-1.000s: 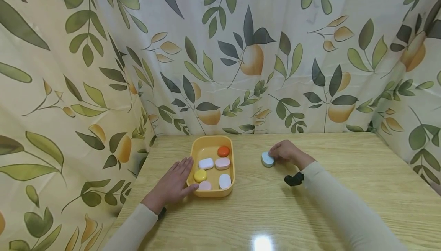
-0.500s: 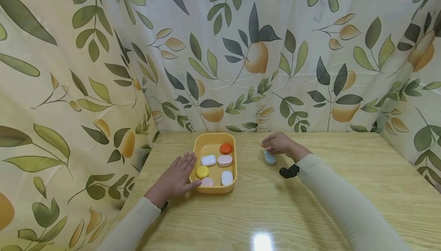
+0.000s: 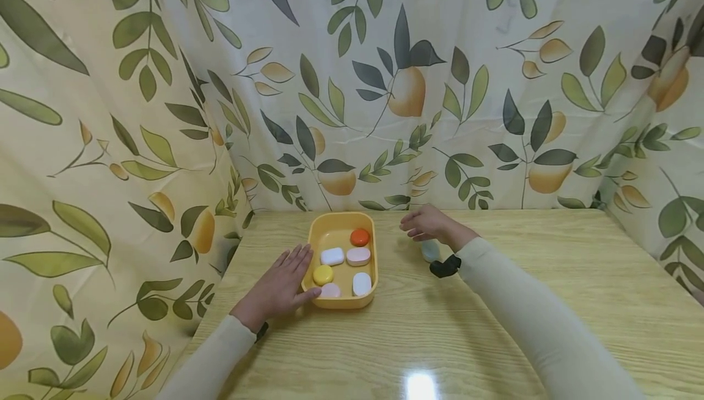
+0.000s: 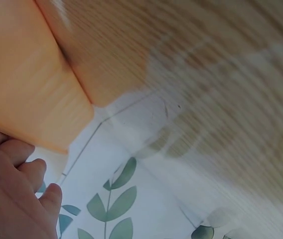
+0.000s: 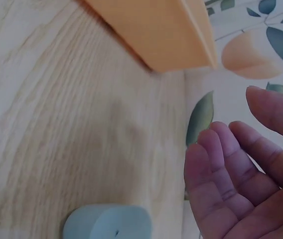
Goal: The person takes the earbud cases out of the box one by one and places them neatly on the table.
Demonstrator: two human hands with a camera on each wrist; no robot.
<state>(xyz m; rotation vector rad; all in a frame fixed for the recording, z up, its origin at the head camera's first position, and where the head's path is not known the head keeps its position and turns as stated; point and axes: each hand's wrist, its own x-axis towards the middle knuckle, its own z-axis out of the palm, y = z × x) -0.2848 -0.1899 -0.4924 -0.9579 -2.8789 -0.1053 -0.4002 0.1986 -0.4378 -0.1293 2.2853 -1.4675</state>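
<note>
My left hand (image 3: 280, 284) lies with straight fingers over the left rim of a yellow-orange plastic tray (image 3: 343, 304). Inside that tray are several soap-like bars: a red-orange round one (image 3: 360, 237), a yellow round one (image 3: 322, 275), white bars (image 3: 362, 284) and pink bars (image 3: 359, 257). Above the table, right of the tray, my right hand (image 3: 431, 224) holds nothing, its fingers loosely bent, as the right wrist view shows. A light blue oval bar (image 5: 109, 221) stands on the table just under and behind that hand, partly hidden by it in the head view.
The wood-grain table (image 3: 495, 339) runs back to a leaf-and-fruit patterned curtain (image 3: 407, 91), which also hangs along the left and right sides. Dark wrist straps (image 3: 445, 267) show at the sleeves.
My right hand has let go of the light blue bar, lifted off it and moved left toward the tray. The left hand stays on the tray's rim; the head view has shifted slightly.
</note>
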